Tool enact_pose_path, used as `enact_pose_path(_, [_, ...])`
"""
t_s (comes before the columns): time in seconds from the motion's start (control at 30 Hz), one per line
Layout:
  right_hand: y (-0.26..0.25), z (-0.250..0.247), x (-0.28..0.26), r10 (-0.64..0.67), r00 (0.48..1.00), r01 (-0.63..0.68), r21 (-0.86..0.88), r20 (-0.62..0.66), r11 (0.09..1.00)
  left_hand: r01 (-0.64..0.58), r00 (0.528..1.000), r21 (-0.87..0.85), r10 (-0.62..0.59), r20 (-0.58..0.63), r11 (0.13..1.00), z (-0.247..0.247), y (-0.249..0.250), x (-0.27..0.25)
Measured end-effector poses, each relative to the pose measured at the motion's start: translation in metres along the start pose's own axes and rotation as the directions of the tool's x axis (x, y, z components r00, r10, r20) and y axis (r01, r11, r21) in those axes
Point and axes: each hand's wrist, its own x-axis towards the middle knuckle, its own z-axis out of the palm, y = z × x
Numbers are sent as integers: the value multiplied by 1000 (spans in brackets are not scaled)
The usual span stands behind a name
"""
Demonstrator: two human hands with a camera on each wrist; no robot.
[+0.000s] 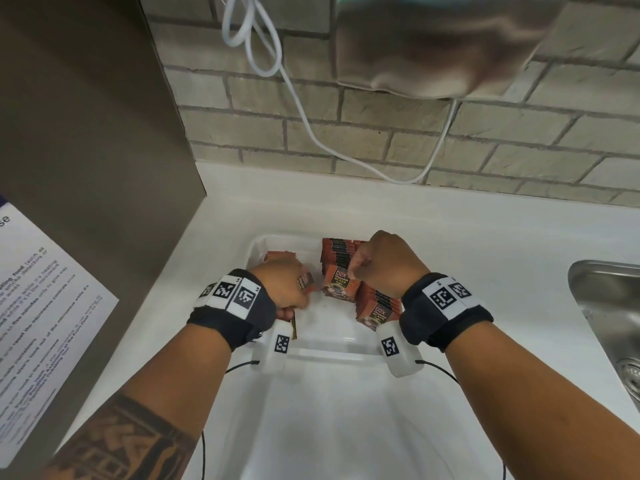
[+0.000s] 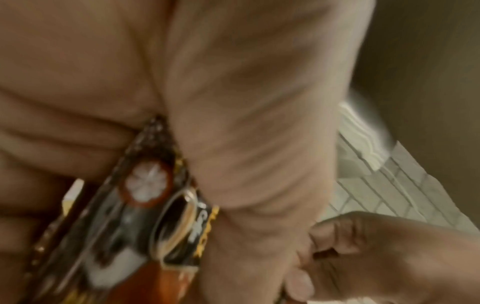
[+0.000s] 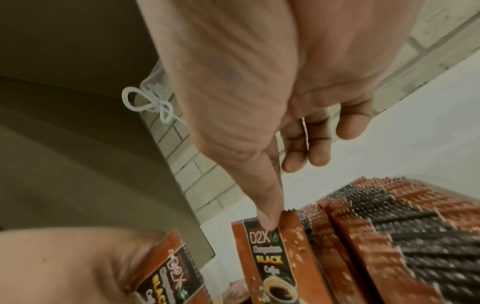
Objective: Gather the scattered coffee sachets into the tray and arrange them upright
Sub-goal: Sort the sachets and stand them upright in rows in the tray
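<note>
A clear plastic tray (image 1: 331,353) sits on the white counter. Brown and black coffee sachets (image 1: 338,255) stand upright in a packed row at its far right, and a second row (image 1: 378,307) stands nearer. My right hand (image 1: 377,261) pinches the top edge of the front sachet (image 3: 270,257) of the far row, thumb (image 3: 267,205) on its face. My left hand (image 1: 284,284) is over the tray's left side and grips a small bunch of sachets (image 2: 145,205). More sachets (image 1: 278,254) stand behind that hand, partly hidden.
A steel sink (image 1: 606,306) is set into the counter at the right. A tall grey panel (image 1: 86,133) with a paper notice (image 1: 41,306) stands at the left. A white cable (image 1: 294,98) and a beige cloth (image 1: 433,46) hang on the brick wall behind.
</note>
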Motion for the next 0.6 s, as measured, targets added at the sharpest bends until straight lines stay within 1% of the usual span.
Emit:
enact_pose_path(0.1, [-4,7,2,19,1000,-19,-62,-3,998,-11,995,153,-3,95,988,18,14,3])
enact_pose_path(0.2, [-7,12,3,37,999,-36,-138,4,990,-38,987,230,0,162,972,32,20,17])
enact_pose_path(0.3, [-8,13,4,51,998,-43,-216,32,975,-44,982,239,-2,187,970,37,22,25])
enact_pose_path(0.47, [-6,14,5,30,997,-8,-322,64,947,3,983,225,-45,180,974,39,26,30])
enact_pose_path(0.6, [-6,14,3,15,998,9,-341,68,940,0,981,209,-40,188,978,41,28,33])
